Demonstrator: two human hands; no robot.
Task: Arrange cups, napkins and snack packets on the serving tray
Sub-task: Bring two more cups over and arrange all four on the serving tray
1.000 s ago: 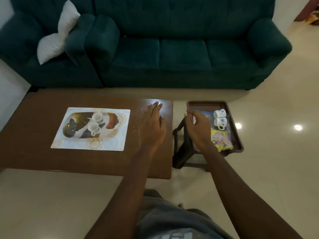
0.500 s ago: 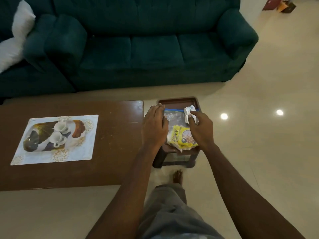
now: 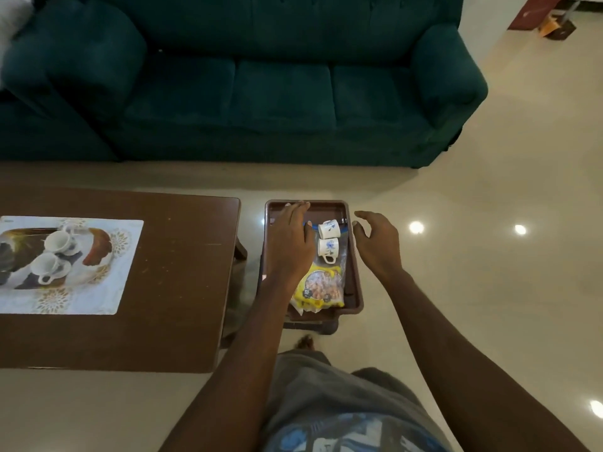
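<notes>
1. The brown rectangular plastic serving tray [image 3: 356, 288] is sitting on a low dark stool [image 3: 310, 324], just right of the brown wooden coffee table [image 3: 182, 288]. Everything I'm seeing of the task is lying inside it.
2. The left hand [image 3: 290, 246] is reaching over the tray's left side, palm down, with the fingers straight and close together and the tips near the far left corner. I can't tell if it's pressing on anything underneath. The right hand [image 3: 375, 243] is hovering just outside the right rim, fingers loosely curled, holding nothing.
3. The far white ceramic cup [image 3: 330, 228] and the near white ceramic cup [image 3: 329, 248], both with blue flower prints, are lying on their sides in the far right part of the tray. They're right up against each other. I'm guessing they're hard, light and chippy, so I'd be taking each one by the handle or round the body and standing it up without clinking.
4. The yellow snack packet [image 3: 321, 290] is lying at the near end, apparently inside a clear plastic zip bag [image 3: 341, 267]. It's probably soft, crinkly and slippery with crushable contents, so I'd be pinching an edge or sliding it flat, not squeezing.
5. I'm not spotting any napkins. They may be hiding under the left hand.
</notes>
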